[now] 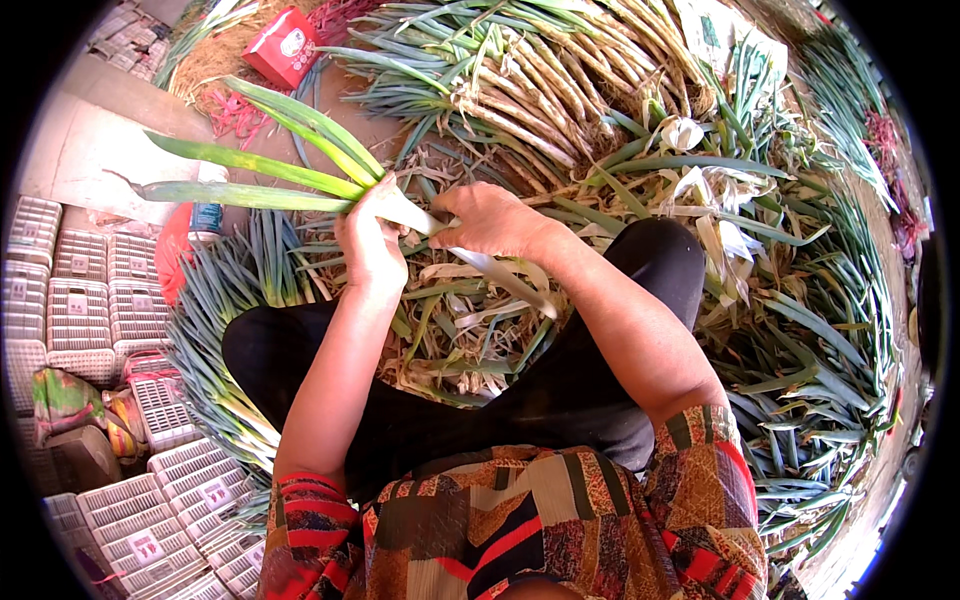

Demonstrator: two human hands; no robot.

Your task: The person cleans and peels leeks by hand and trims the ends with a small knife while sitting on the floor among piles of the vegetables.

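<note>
My left hand (372, 240) is closed around a big green onion (405, 212), just where its white stalk splits into leaves. The green leaves fan out to the upper left, and the pale stalk slants down to the right. On that stalk, my right hand (490, 220) has its fingertips closed, close beside the left hand. Whether they pinch the stalk or a loose outer skin I cannot make out. The lower end of the stalk is smeared by motion. Below both hands, a heap of peeled skins and leaf scraps (465, 345) lies between my bent legs.
Ahead lies a large pile of green onions with brownish skins (540, 100). Paler green onions (235, 290) are stacked by my left knee. Plastic crates (80, 300) stand at far left. A red box (284, 48) sits at the back; leafy scraps (800, 330) spread along my right.
</note>
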